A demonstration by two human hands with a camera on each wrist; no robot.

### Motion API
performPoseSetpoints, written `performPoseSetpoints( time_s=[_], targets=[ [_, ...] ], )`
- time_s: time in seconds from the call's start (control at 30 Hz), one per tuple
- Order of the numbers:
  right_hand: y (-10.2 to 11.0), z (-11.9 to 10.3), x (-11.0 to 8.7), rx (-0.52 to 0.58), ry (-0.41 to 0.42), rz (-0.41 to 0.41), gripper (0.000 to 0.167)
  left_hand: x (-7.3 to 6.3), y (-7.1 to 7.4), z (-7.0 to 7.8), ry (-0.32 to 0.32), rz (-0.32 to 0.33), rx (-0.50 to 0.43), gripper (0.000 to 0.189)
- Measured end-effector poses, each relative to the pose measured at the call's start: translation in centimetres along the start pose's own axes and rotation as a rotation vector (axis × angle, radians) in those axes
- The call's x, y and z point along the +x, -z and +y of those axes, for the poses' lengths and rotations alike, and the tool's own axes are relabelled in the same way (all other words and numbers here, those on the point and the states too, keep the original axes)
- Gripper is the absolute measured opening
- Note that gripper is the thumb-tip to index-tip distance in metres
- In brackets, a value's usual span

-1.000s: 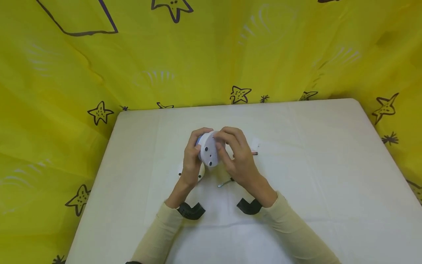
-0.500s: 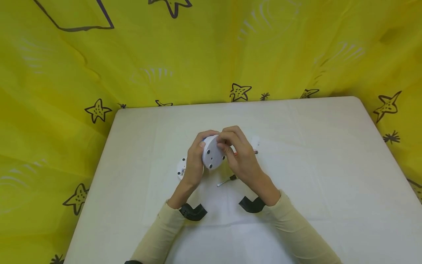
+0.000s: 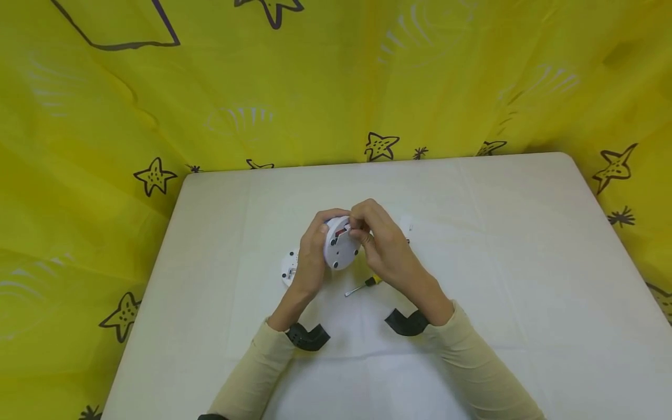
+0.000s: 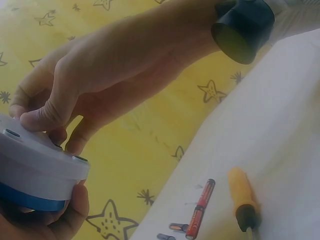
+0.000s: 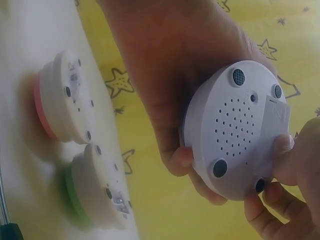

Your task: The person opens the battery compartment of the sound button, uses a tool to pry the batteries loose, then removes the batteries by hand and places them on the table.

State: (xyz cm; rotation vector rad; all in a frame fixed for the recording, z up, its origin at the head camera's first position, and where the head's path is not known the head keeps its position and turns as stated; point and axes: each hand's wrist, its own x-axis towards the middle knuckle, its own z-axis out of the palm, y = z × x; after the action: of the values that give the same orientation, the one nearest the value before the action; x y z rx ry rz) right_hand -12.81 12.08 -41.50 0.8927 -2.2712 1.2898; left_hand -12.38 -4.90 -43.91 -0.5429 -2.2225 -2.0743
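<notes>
My left hand [image 3: 311, 256] grips a round white plastic device [image 3: 341, 256] by its side, holding it up over the table with its underside turned toward me. A blue band [image 4: 30, 197] runs round its far edge. Speaker holes [image 5: 234, 127] and dark round feet dot the underside. My right hand [image 3: 385, 245] pinches the battery cover [image 5: 274, 120] at the rim, thumb pressed on it. The cover stands tilted out of its slot, and something red [image 3: 340, 231] shows inside the opening.
A screwdriver [image 4: 242, 195] with a yellow handle lies on the table below the hands. Red batteries [image 4: 201, 210] lie near it. Two similar devices, one red-banded [image 5: 60, 100] and one green-banded [image 5: 92, 192], rest underside up. A small whitish piece [image 3: 406, 224] lies beyond the right hand.
The device has shifted slightly right and turned its underside more toward me. The battery cover has come up in my right fingers, baring the red inside. The right hand uncovers more of the screwdriver.
</notes>
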Motion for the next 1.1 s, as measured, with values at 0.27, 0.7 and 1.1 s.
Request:
performPoseSetpoints(
  time_s=[0.27, 0.7, 1.1],
  targets=[
    [0.3, -0.2, -0.2, 0.002, -0.001, 0.001, 0.024, 0.0, 0.1, 0.0, 0.017, 0.008, 0.022, 0.055],
    [0.6, 0.2, -1.0, 0.056, -0.036, 0.062, 0.031, -0.1, 0.1, -0.1, 0.088, -0.014, -0.054, 0.056],
    [1.8, -0.1, -2.1, 0.102, -0.097, 0.039, 0.027, -0.2, 0.1, 0.0, 0.173, -0.008, -0.095, 0.055]
  ],
)
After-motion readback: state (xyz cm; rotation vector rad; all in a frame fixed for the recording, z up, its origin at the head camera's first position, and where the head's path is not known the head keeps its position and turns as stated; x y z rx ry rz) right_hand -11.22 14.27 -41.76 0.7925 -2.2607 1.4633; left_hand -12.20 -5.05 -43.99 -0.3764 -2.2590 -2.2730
